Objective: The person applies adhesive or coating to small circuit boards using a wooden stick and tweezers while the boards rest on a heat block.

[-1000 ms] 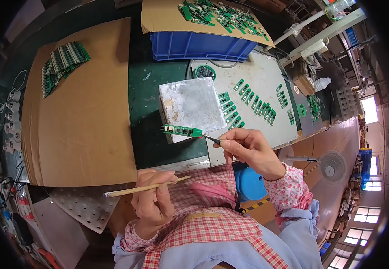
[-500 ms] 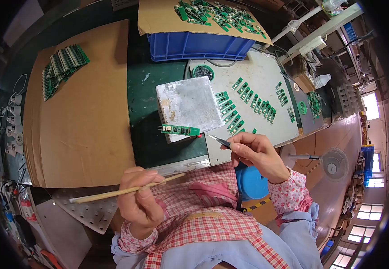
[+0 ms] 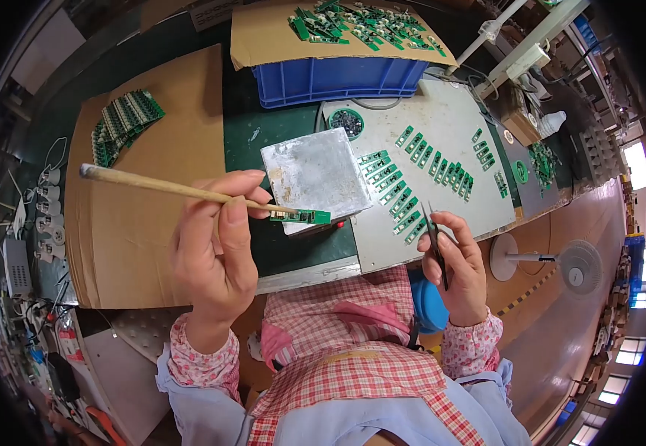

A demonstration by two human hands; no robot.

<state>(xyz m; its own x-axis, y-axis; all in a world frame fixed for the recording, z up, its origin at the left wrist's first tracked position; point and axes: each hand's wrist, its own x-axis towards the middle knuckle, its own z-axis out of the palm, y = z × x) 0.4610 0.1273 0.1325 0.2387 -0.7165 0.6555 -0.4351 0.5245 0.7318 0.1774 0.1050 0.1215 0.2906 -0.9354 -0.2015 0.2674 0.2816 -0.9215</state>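
While the left hand [image 3: 215, 256] has its grip closed around a slender, pale wooden stick [image 3: 152, 183], the stick's thin end reaches down over a narrow green circuit board [image 3: 314, 217] with dark and whitish components. Whether that end touches the board is unclear. The board lies along the near edge of a square, silver-grey metal-topped block [image 3: 319, 175], with a small round red part [image 3: 341, 224] just beside its right end.

The right hand [image 3: 458, 275] grips slim black tweezers [image 3: 434, 238], their pointed end directed away from the body and free of any board. Near them, rows of small green circuit boards [image 3: 382, 172] lie on a pale grey flat panel [image 3: 376, 247], as does a round green dish [image 3: 363, 125] of tiny dark parts.

Left of the block, over the dark green bench [image 3: 242, 137], a large brown cardboard sheet [image 3: 181, 119] carries a slanting batch of green-and-white boards [image 3: 127, 123]. Behind, a blue plastic crate [image 3: 338, 80] supports another cardboard piece [image 3: 263, 44] heaped with green boards [image 3: 367, 26].
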